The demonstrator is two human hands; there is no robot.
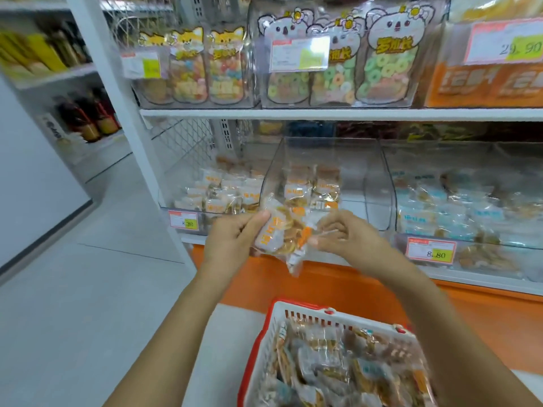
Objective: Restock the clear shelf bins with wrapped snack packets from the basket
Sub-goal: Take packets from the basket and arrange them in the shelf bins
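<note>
My left hand gripped a small bunch of orange-and-clear snack packets, thumb pressed over the top one, while my right hand pinched the crinkled wrapper at the bunch's right edge with curled fingers. The bunch was held in the air just in front of the middle bin, a clear bin on the lower shelf, partly filled with matching orange-labelled packets. Beside it, the left bin held more of the same, with the left price tag on its front; on the other side, the right bin carried blue-labelled packets above the right price tag. Below my forearms, the red-and-white basket sat heaped with wrapped packets, close to the orange base of the shelving. On the upper shelf, clear bins showed koala-printed bags of ring sweets and fox-printed bags. The pale floor ran off to the left.
</note>
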